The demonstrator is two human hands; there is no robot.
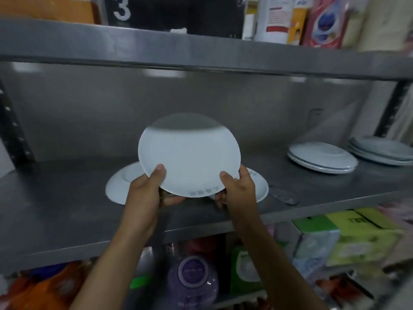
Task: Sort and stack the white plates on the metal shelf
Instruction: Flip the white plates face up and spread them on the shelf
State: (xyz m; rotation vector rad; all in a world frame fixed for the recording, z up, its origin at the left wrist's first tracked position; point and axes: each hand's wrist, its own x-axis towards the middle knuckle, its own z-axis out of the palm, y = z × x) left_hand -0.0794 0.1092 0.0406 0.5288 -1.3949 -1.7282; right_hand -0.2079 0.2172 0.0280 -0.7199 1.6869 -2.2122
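Metal shelf [67,198], mid tier: two plate stacks at far R, one [321,156] just beside the other [382,151]. Plate [188,153] held tilted above a flat plate [118,186] at shelf front. L hand [148,189] & R hand [238,186] both grip its near rim, thumbs on top, fingers curled under.

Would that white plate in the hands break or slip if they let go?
Probably both. The plate looks glossy and smooth, so it may be slippery. The left hand and right hand both grip its rim. It looks stiff like ceramic and is tilted above the metal shelf, so a drop would likely chip or crack it.
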